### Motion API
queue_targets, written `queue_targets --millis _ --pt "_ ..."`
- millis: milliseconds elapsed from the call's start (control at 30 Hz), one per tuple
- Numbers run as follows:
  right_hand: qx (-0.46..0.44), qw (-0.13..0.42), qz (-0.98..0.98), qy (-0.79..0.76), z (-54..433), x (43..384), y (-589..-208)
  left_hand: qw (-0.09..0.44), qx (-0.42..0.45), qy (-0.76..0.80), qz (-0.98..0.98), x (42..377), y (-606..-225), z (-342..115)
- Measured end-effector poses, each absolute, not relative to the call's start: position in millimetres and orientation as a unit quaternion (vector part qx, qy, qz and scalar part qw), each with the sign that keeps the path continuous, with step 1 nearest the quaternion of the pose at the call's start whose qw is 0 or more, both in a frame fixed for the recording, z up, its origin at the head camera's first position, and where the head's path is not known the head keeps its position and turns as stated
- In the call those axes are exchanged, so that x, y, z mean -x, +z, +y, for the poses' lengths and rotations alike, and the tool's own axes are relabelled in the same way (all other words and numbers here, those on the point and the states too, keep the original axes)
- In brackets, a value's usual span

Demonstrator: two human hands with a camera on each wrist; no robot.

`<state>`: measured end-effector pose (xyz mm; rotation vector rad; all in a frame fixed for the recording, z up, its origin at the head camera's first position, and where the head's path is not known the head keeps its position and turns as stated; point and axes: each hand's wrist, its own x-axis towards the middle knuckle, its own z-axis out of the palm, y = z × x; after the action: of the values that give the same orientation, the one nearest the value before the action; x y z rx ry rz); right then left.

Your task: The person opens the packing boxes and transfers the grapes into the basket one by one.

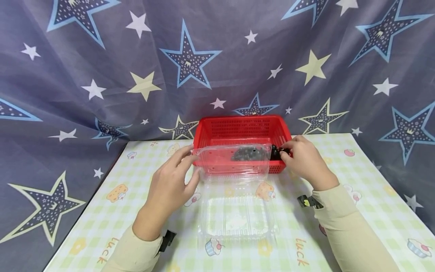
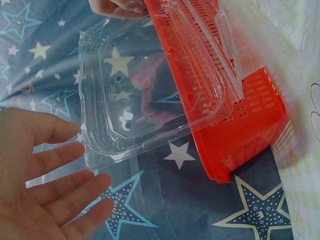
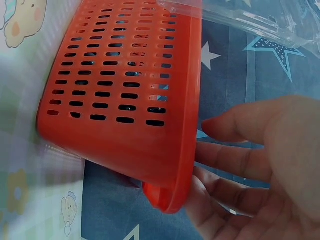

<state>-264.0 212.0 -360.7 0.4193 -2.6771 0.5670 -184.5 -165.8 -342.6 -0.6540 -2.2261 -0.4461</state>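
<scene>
A clear plastic clamshell box (image 1: 238,215) lies opened on the table, its lid (image 1: 234,166) raised in front of a red basket (image 1: 242,120). My left hand (image 1: 171,181) is at the lid's left corner, a fingertip at its edge, the other fingers loosely spread in the left wrist view. Glossy black round things (image 1: 274,153) sit in the basket's right end, partly seen through the lid. My right hand (image 1: 306,160) reaches over the basket's right rim beside them. In the right wrist view its thumb and fingers are apart, some fingertips hidden behind the rim.
The table (image 1: 136,211) has a green checked cloth with cartoon prints. A dark curtain (image 1: 217,68) with stars hangs close behind the basket and along both sides. Black wrist straps (image 1: 167,241) show at the cuffs of the beige sleeves (image 1: 350,226).
</scene>
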Motion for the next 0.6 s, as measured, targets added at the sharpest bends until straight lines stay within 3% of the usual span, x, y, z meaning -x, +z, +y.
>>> queue_targets --millis 600 --pt "-0.147 0.161 -0.956 0.199 213.6 262.0 -359.4 0.377 0.264 -0.173 -0.871 184.5 -342.1 -166.8"
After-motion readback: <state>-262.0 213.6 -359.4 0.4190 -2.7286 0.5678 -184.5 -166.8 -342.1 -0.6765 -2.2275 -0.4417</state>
